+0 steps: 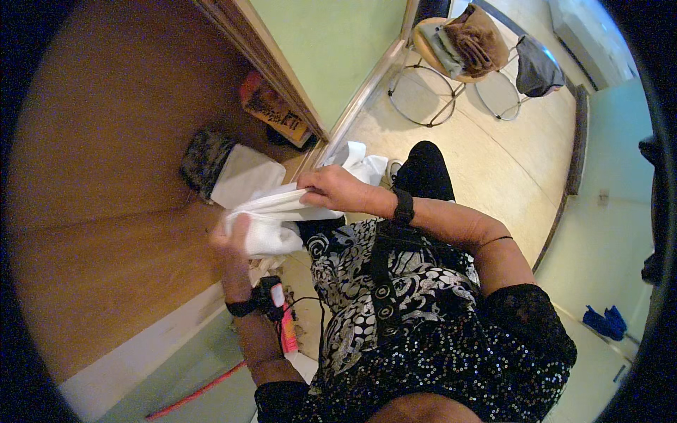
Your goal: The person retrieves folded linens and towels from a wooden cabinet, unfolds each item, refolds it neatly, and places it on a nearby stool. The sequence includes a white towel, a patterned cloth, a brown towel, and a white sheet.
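Note:
A white textured cloth (pixel 272 232) is stretched in gathered folds between my two hands. My right hand (pixel 338 187) pinches its upper edge between thumb and fingers. At the cloth's other end, my left hand (pixel 230 238) is blurred by motion, with its fingers around the fabric. More white cloth (pixel 362 164) shows beyond my right hand; whether it is the same piece I cannot tell. Just past the cloth stands a pale block-shaped object (pixel 248 174) with a dark, mottled fuzzy item (pixel 203 161) against it.
A brown wooden panel (pixel 121 201) rises on the left. Behind a wooden edge sits a red and orange printed package (pixel 277 113). Folded brown cloth (pixel 478 42) lies on a round stool (pixel 423 39); grey cloth (pixel 537 66) covers another. A blue item (pixel 605 322) is at right.

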`<action>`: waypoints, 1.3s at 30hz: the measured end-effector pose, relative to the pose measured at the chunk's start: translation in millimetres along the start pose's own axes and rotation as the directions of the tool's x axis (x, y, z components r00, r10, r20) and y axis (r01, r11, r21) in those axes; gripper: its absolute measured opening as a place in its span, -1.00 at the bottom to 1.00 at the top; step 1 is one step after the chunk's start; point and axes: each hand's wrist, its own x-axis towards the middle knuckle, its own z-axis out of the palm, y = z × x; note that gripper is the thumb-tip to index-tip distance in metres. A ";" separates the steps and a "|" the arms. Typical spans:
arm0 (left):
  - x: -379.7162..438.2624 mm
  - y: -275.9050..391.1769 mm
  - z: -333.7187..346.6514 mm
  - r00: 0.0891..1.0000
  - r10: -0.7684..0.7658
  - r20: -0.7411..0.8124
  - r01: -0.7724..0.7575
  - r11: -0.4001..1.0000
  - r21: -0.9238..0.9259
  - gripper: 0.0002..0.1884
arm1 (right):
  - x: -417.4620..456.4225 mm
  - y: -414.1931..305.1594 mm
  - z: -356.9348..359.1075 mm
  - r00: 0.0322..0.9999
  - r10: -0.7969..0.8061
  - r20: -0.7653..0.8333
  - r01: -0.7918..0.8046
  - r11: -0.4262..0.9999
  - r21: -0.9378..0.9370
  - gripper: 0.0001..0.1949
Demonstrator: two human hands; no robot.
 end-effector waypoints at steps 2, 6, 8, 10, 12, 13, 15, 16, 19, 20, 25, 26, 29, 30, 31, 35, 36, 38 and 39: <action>-3.1 13.2 -6.3 0.992 0.007 -0.124 -0.021 0.993 -0.120 -0.76 | -7.2 6.9 -0.9 0.999 0.002 -0.035 -0.003 1.000 -0.016 -0.84; -7.2 31.3 -33.5 0.967 0.080 -0.241 -0.128 0.974 -0.190 -0.71 | -22.6 19.5 -0.4 0.998 0.058 -0.025 -0.060 0.994 -0.087 -0.85; -9.1 40.7 -51.9 0.911 0.083 -0.404 -0.164 0.971 -0.172 -0.62 | -31.1 34.3 5.6 0.998 0.067 0.017 -0.064 0.990 -0.129 -0.85; -16.4 47.9 -70.5 0.818 0.391 -0.422 -0.387 0.917 0.098 -0.52 | -41.3 53.9 12.0 0.996 0.083 0.040 -0.074 0.978 -0.195 -0.84; -28.1 51.5 -89.7 0.539 0.838 -0.087 -0.701 0.503 0.505 -0.39 | -52.9 76.3 16.5 0.993 0.109 0.047 -0.091 0.955 -0.282 -0.84; -28.6 58.3 -92.5 0.610 0.739 -0.287 -0.625 0.671 0.400 -0.35 | -58.7 87.2 15.9 0.990 0.133 0.044 -0.113 0.945 -0.308 -0.85; -30.9 68.6 -98.9 0.661 0.555 -0.505 -0.507 0.827 0.244 -0.29 | -68.8 108.1 11.8 0.983 0.181 0.037 -0.156 0.922 -0.354 -0.86; -37.4 72.9 -103.9 0.654 0.515 -0.554 -0.469 0.851 0.237 -0.27 | -70.0 113.9 9.8 0.964 0.258 0.061 -0.219 0.903 -0.369 -0.90; -47.5 72.6 -131.2 0.591 0.682 -0.431 -0.501 0.729 0.466 -0.32 | -76.0 127.7 -7.7 0.954 0.299 0.026 -0.259 0.862 -0.435 -0.92; -43.7 74.0 -139.5 0.605 0.657 -0.449 -0.498 0.753 0.430 -0.36 | -78.3 127.9 -16.5 0.945 0.327 -0.023 -0.304 0.846 -0.438 -0.91; -36.6 74.2 -144.4 0.686 0.571 -0.451 -0.493 0.821 0.289 -0.47 | -83.9 139.1 -59.8 0.904 0.418 -0.085 -0.423 0.852 -0.309 -0.82; -29.3 73.7 -153.2 0.757 0.387 -0.526 -0.438 0.899 0.031 -0.46 | -84.2 138.6 -64.4 0.893 0.438 -0.104 -0.447 0.840 -0.308 -0.82; -15.9 63.4 -170.3 0.768 0.333 -0.547 -0.371 0.928 0.043 -0.43 | -86.1 144.0 -72.5 0.881 0.447 -0.155 -0.472 0.856 -0.212 -0.80; -14.9 60.6 -167.7 0.745 0.453 -0.490 -0.387 0.891 0.236 -0.42 | -84.4 141.2 -73.5 0.879 0.445 -0.172 -0.471 0.867 -0.164 -0.79; -14.1 58.6 -164.2 0.708 0.565 -0.424 -0.402 0.816 0.416 -0.42 | -82.9 137.9 -72.7 0.834 0.529 -0.156 -0.535 0.845 -0.002 -0.78; -2.7 19.7 -173.1 0.690 0.681 -0.245 -0.385 0.632 0.673 -0.47 | -62.8 85.1 -63.9 0.706 0.707 0.026 -0.575 0.552 0.605 -0.77; 1.6 10.2 -181.4 0.744 0.595 -0.304 -0.359 0.739 0.570 -0.48 | -54.0 67.2 -61.0 0.700 0.708 0.094 -0.535 0.433 0.726 -0.77; 7.7 26.1 -138.2 0.835 0.404 -0.373 -0.355 0.914 0.196 -0.54 | -41.3 51.2 -57.2 0.720 0.687 0.097 -0.533 0.458 0.712 -0.81; 6.7 36.7 -117.4 0.863 0.302 -0.405 -0.328 0.945 0.004 -0.57 | -34.5 43.9 -54.2 0.733 0.672 0.107 -0.532 0.468 0.706 -0.83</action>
